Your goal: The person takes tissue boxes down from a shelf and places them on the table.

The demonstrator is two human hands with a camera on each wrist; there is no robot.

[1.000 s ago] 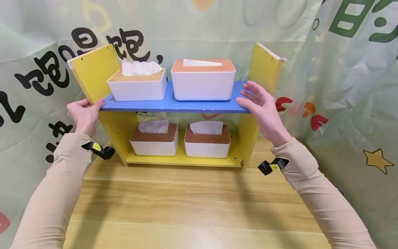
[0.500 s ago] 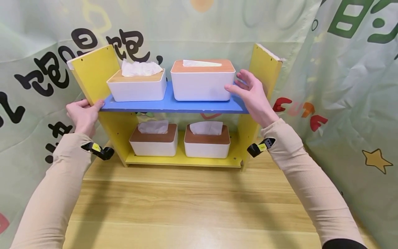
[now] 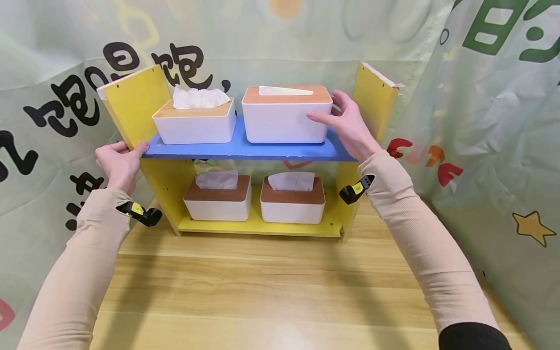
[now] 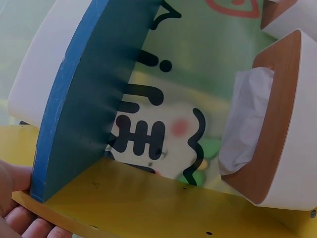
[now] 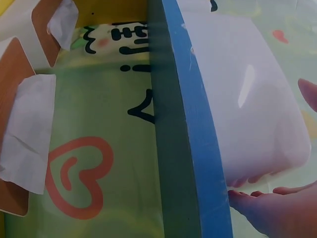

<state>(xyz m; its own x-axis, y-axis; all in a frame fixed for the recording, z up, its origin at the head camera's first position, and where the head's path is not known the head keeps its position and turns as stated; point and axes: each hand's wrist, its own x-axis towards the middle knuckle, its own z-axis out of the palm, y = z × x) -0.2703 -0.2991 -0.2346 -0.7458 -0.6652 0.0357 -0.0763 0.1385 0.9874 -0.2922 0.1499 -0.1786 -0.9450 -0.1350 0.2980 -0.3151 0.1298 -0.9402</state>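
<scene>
Nearest the wearer are two beige sleeves (image 3: 422, 243), each with a small black wrist camera (image 3: 145, 214) strapped on, above a pale wood-grain table (image 3: 271, 277).

Beyond it, at the front of a yellow shelf unit (image 3: 137, 104), the left hand (image 3: 117, 164) grips the corner where the blue board (image 3: 238, 152) meets the side panel: its thumb presses the board's end and its fingers curl round the panel's edge.

The right hand (image 3: 351, 127) reaches over the board's other end, fingers spread and loosely bent around the right end of the large tissue box (image 3: 280, 124). Its thumb stands off the front face; whether the fingertips touch the box, I cannot tell. That box sits upright on the blue board, right of centre. Its white body is smooth and glossy, with rounded corners; the orange-tan lid (image 3: 284, 99) has a thin, flat wedge of white tissue (image 3: 280, 91) showing.

Left of it and well apart stands a lower white box (image 3: 197, 129) with a paler wood lid and bulky, crumpled tissue. On the yellow bottom board are two brown-lidded boxes (image 3: 218, 211), side by side, each with an upright white sheet.

Farthest back hangs a pale green printed cloth (image 3: 393, 29).
</scene>
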